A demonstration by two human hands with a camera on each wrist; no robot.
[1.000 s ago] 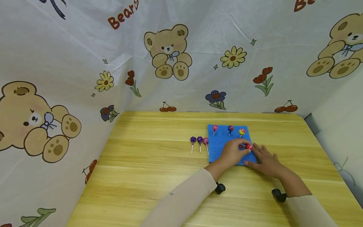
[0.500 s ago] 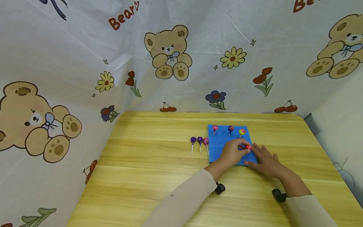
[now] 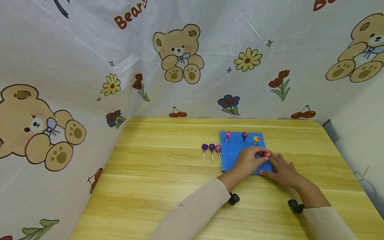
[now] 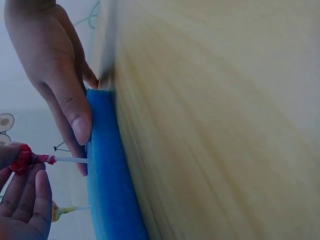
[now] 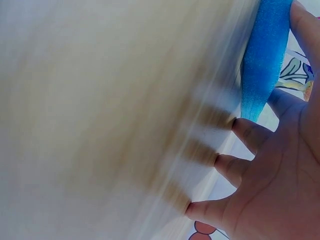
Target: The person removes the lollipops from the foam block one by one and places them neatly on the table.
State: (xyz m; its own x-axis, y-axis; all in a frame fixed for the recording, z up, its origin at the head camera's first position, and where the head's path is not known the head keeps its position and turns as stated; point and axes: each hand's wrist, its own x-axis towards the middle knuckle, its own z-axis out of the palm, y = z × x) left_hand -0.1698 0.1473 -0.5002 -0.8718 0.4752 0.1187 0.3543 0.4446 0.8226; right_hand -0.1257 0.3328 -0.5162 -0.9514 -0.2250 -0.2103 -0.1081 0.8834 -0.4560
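My left hand [image 3: 247,160] pinches the head of a red-wrapped lollipop [image 3: 266,154] above the right part of a blue foam board [image 3: 228,165]. In the left wrist view its white stick [image 4: 72,159] meets the board's face; how deep it goes cannot be told. My right hand [image 3: 283,170] rests at the board's right edge with fingers spread. Thumb and forefinger touch the foam, while the other fingertips [image 5: 227,162] reach the table. A pink lollipop [image 3: 228,134], a dark purple one [image 3: 244,135] and a yellow one [image 3: 256,139] stand along the board's far side.
Left of the board, two purple lollipops [image 3: 212,147] and a pink one [image 3: 218,148] lie side by side on the wooden table [image 3: 162,186]. Small holes dot the foam. A bear-printed cloth [image 3: 207,66] hangs behind the table.
The red lollipop's head has shifted slightly right, with the left hand's fingers still pinching it. My right hand keeps its place on the board's edge.
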